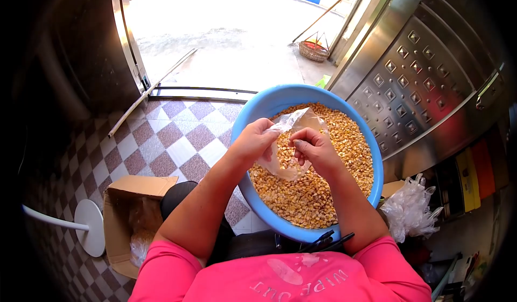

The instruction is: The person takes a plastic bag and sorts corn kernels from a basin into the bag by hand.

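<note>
Over one tub of corn, the left hand pinches one clear bag; the right hand curls, its hold indeterminable.

The single head-worn camera looks forward and steeply down over a bright pink, short-sleeved printed shirt, close above the round blue plastic tub, its wide, dark-cornered view reaching past the silvery metal doorframe to sunlit pale ground outside.

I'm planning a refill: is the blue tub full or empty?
Partly full: corn kernels spread across the blue tub, bare wall showing above; depth hidden.
</note>
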